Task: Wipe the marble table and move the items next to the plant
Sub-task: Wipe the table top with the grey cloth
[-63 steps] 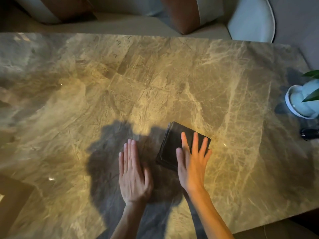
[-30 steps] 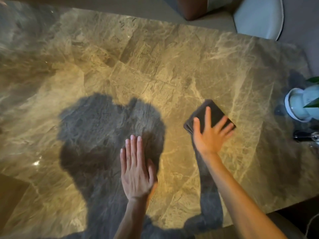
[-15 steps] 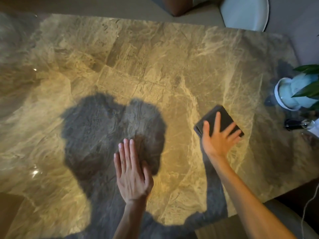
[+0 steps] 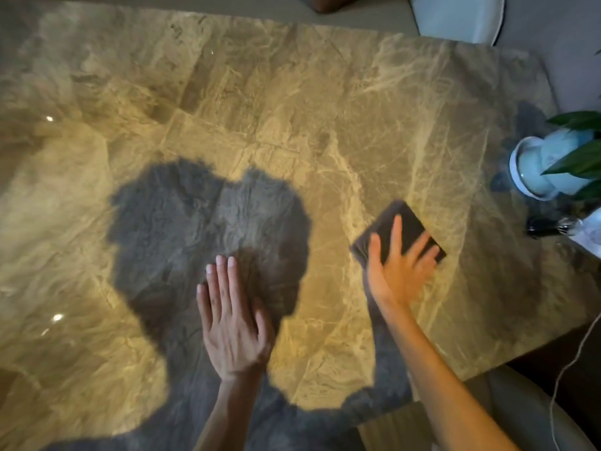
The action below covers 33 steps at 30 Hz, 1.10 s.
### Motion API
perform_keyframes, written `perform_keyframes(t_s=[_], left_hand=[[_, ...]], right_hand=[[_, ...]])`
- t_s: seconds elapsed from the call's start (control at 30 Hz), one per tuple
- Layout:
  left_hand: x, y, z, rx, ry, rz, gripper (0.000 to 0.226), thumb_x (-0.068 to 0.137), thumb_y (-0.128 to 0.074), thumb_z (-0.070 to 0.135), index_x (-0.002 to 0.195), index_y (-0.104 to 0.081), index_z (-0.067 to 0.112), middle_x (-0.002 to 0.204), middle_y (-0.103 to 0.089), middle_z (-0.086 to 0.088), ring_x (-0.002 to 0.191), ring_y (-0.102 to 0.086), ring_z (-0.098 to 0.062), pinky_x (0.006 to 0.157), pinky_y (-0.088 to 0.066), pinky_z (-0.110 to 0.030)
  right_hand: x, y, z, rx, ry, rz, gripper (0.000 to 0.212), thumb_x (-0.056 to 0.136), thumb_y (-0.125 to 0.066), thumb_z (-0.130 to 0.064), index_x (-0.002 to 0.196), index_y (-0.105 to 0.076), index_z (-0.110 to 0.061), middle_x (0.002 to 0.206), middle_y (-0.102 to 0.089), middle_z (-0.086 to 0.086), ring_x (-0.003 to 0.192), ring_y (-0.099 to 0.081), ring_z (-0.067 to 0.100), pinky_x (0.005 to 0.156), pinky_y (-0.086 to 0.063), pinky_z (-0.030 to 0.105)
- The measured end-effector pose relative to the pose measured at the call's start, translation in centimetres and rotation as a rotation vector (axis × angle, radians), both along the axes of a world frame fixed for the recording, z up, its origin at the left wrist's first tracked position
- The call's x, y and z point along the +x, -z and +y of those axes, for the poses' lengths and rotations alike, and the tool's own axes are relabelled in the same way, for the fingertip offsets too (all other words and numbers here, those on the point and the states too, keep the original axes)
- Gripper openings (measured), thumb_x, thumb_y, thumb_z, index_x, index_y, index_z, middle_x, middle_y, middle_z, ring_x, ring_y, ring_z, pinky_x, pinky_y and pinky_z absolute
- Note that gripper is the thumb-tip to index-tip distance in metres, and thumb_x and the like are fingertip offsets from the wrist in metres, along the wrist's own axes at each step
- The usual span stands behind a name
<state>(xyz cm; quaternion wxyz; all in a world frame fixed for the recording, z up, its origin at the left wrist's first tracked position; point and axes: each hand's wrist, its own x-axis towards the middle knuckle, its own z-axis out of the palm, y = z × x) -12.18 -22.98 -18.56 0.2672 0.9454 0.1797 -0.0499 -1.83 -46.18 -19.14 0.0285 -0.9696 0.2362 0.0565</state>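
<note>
A brown-gold marble table (image 4: 292,102) fills the view. My right hand (image 4: 398,268) presses flat, fingers spread, on a folded dark cloth (image 4: 405,222) lying on the table's right part. My left hand (image 4: 229,320) rests flat on the marble near the front, fingers together, holding nothing. At the right edge stands a plant (image 4: 582,151) with green leaves in a pale blue pot (image 4: 540,167). Just in front of the pot lies a small dark item (image 4: 541,227), beside a white object (image 4: 590,231) cut off by the frame.
A white chair (image 4: 455,17) stands behind the table's far right corner, with a brown cushion (image 4: 328,3) on a seat at the back. A thin white cable (image 4: 575,359) hangs past the right front corner. My shadow falls across the table's middle.
My right hand has slid the cloth rightward across the marble, toward the plant. My left hand has stayed flat in about the same spot.
</note>
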Motion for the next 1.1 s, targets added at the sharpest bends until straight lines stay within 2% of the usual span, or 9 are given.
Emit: perform_keyframes(t_s=[0.07,0.2,0.33,0.57,0.63,0.77,0.9,1.0,1.1], left_hand=[[-0.2,0.0,-0.1,-0.003,0.004,0.016,0.074,0.085,-0.032,0.032,0.153,-0.009,0.011,0.162,-0.012,-0.005,0.151,-0.007,-0.020,0.122,-0.013,-0.046],[-0.2,-0.2,-0.2,-0.012,-0.003,0.005,0.074,0.085,-0.028,0.033,0.152,-0.011,0.007,0.161,-0.014,-0.008,0.151,-0.008,-0.021,0.122,-0.014,-0.047],[-0.1,-0.1,0.0,-0.018,-0.007,-0.017,0.072,0.086,-0.027,0.035,0.152,-0.014,0.007,0.161,-0.016,-0.007,0.150,-0.011,-0.022,0.121,-0.017,-0.047],[0.0,0.1,0.1,-0.007,-0.004,-0.002,0.070,0.089,-0.030,0.032,0.152,-0.014,0.008,0.161,-0.016,-0.008,0.151,-0.011,-0.021,0.121,-0.017,-0.047],[-0.2,0.0,0.1,-0.013,-0.008,0.003,0.070,0.088,-0.031,0.031,0.152,-0.013,0.009,0.161,-0.015,-0.007,0.151,-0.010,-0.021,0.121,-0.017,-0.047],[-0.2,-0.2,0.0,-0.035,-0.025,-0.018,0.069,0.089,-0.028,0.033,0.152,-0.013,0.007,0.161,-0.017,-0.008,0.151,-0.011,-0.021,0.121,-0.019,-0.048],[-0.3,0.0,0.1,-0.044,-0.031,-0.030,0.070,0.089,-0.028,0.033,0.151,-0.012,0.007,0.160,-0.018,-0.009,0.150,-0.013,-0.021,0.120,-0.020,-0.047],[0.0,0.0,0.0,-0.033,-0.023,-0.026,0.068,0.090,-0.027,0.032,0.151,-0.012,0.008,0.160,-0.018,-0.008,0.150,-0.015,-0.021,0.121,-0.020,-0.046],[0.2,0.1,0.1,-0.017,-0.014,-0.023,0.067,0.090,-0.027,0.033,0.151,-0.013,0.008,0.160,-0.018,-0.007,0.150,-0.014,-0.021,0.121,-0.020,-0.046]], right_hand=[[3.1,0.7,5.1,0.005,-0.011,-0.096,0.067,0.089,-0.020,-0.072,0.148,-0.029,-0.040,0.155,-0.026,0.026,0.143,-0.017,0.051,0.116,-0.012,0.060],[-0.1,-0.6,11.9,0.044,-0.660,-0.006,0.064,0.090,-0.028,-0.070,0.149,-0.014,-0.048,0.163,-0.008,0.014,0.149,0.004,0.040,0.121,-0.006,0.055],[-8.3,-1.0,3.6,0.085,-1.045,0.117,0.063,0.089,-0.042,-0.065,0.146,-0.024,-0.048,0.161,-0.011,0.016,0.148,-0.001,0.044,0.115,-0.020,0.062],[3.2,0.3,-2.0,0.001,-0.083,0.004,0.068,0.090,-0.016,-0.071,0.151,-0.019,-0.039,0.158,-0.018,0.023,0.146,-0.013,0.047,0.116,-0.015,0.062],[6.1,0.7,3.2,-0.051,-0.109,-0.105,0.067,0.092,-0.023,-0.069,0.149,-0.030,-0.034,0.153,-0.030,0.027,0.142,-0.024,0.049,0.115,-0.021,0.061],[0.4,-0.2,12.0,0.027,-0.699,-0.044,0.065,0.092,-0.034,-0.065,0.150,-0.020,-0.040,0.160,-0.017,0.019,0.149,-0.004,0.040,0.121,-0.011,0.053],[-8.3,-0.6,5.9,0.120,-1.089,0.086,0.060,0.092,-0.045,-0.058,0.147,-0.028,-0.044,0.161,-0.018,0.013,0.150,-0.008,0.037,0.118,-0.021,0.054],[-9.0,-0.8,-3.5,0.019,-0.924,0.094,0.057,0.096,-0.030,-0.056,0.150,-0.022,-0.040,0.162,-0.012,0.014,0.149,-0.009,0.038,0.112,-0.026,0.061],[-1.7,-0.2,-5.1,-0.020,-0.286,0.025,0.062,0.096,-0.017,-0.059,0.152,-0.022,-0.031,0.160,-0.016,0.021,0.148,-0.010,0.041,0.117,-0.016,0.060]])
